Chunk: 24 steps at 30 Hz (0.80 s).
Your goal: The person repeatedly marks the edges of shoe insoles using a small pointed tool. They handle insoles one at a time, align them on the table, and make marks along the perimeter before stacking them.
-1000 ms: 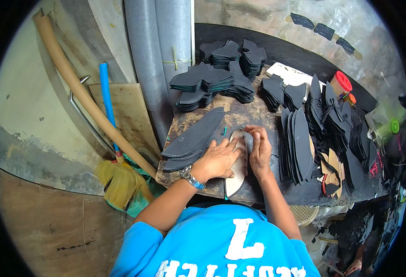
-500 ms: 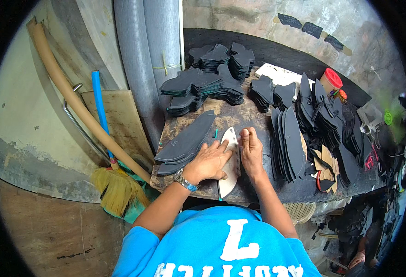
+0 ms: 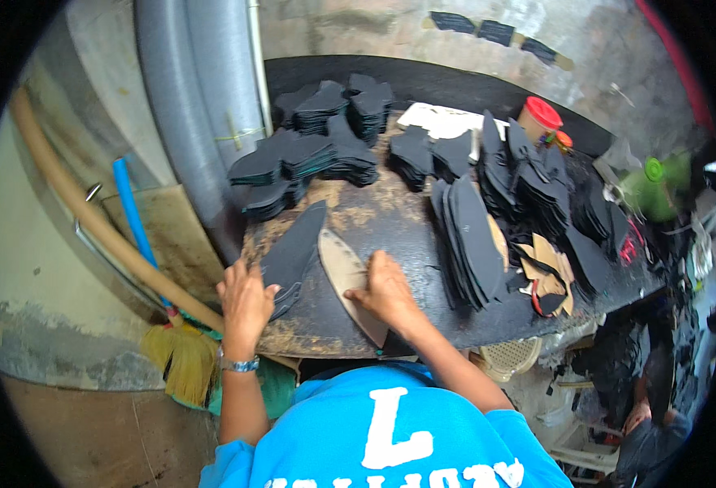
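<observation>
A pale sole-shaped sheet [image 3: 343,268] lies flat on the dark round table [image 3: 390,224] near its front edge. My right hand [image 3: 386,291] presses on the sheet's right side with fingers spread. My left hand [image 3: 245,301] rests on a fanned stack of black sole-shaped pieces [image 3: 294,252] at the table's left edge, fingers apart. Neither hand is lifting anything.
Piles of black cut pieces [image 3: 309,154] fill the back; upright black soles [image 3: 467,236] stand to the right. A red-lidded jar [image 3: 538,118] sits at the back right. A broom [image 3: 183,358], a blue pipe [image 3: 134,215] and a grey pipe [image 3: 187,106] stand left.
My left hand has moved off the pale sheet to the black stack at the left. My right hand has stayed on the sheet.
</observation>
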Available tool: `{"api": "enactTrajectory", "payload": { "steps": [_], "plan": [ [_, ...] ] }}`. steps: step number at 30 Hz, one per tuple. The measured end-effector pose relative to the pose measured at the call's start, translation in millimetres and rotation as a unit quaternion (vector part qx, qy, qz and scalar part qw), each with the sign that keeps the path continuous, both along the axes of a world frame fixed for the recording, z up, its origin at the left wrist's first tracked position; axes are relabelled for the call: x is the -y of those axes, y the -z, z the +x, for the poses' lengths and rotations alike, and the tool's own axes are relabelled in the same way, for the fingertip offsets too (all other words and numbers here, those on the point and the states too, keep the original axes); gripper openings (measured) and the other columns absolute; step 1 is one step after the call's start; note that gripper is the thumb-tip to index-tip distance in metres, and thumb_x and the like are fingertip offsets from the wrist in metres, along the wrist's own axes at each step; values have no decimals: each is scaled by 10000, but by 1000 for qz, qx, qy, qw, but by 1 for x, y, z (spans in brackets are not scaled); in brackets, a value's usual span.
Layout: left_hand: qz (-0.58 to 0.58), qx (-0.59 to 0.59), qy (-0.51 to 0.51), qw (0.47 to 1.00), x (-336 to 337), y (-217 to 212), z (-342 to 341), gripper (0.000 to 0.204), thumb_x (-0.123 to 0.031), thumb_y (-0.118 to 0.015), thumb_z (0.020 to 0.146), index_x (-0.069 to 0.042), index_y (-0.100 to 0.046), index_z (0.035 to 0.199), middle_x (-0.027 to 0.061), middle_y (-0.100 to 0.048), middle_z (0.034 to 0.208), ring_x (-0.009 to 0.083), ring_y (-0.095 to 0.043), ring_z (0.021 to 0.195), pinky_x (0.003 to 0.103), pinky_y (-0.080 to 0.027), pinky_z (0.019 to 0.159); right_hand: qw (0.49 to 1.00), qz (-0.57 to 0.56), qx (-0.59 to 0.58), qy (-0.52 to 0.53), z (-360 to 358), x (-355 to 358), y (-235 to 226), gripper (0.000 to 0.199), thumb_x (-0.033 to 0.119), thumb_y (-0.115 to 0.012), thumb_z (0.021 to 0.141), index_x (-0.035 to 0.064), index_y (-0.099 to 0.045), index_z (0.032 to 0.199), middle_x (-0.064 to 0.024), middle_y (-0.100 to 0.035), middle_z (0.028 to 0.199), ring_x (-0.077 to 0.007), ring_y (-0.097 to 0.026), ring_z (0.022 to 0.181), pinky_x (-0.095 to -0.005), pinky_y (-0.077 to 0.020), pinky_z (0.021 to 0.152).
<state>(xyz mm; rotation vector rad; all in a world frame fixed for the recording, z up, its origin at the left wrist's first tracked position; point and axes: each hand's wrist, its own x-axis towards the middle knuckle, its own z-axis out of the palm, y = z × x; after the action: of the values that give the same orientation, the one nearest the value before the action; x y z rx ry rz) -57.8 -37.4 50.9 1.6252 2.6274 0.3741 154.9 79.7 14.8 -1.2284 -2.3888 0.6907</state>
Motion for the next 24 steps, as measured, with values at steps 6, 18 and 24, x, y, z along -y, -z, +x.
{"api": "enactTrajectory", "payload": {
  "steps": [6, 18, 24],
  "plan": [
    [124, 16, -4, 992, 2, 0, -2, 329, -76, -739, 811, -12, -542, 1066, 163, -592, 1065, 366, -562, 1044, 465, -439, 883, 978, -64, -184, 67, 38, -11, -56, 432, 110, -754, 830, 37, -508, 1177, -181, -650, 896, -289, -672, 879, -392, -518, 798],
    [220, 517, 88, 822, -12, 38, 66, 483, 73, -572, 886, -69, -476, 1337, 90, -578, 1042, 125, -573, 845, 263, -496, 797, 952, 111, -133, 252, 161, -108, -51, 274, 67, -757, 799, 13, -546, 964, -54, -587, 821, -150, -558, 734, -298, -476, 680],
    [87, 420, 123, 895, -5, 32, 79, 423, -11, -665, 856, -7, -589, 1273, 159, -587, 1001, 239, -618, 811, 345, -515, 749, 947, 161, -44, 275, 156, -92, -68, 211, 115, -734, 829, 2, -587, 930, -118, -622, 851, -208, -597, 765, -347, -490, 728]
  ]
}}
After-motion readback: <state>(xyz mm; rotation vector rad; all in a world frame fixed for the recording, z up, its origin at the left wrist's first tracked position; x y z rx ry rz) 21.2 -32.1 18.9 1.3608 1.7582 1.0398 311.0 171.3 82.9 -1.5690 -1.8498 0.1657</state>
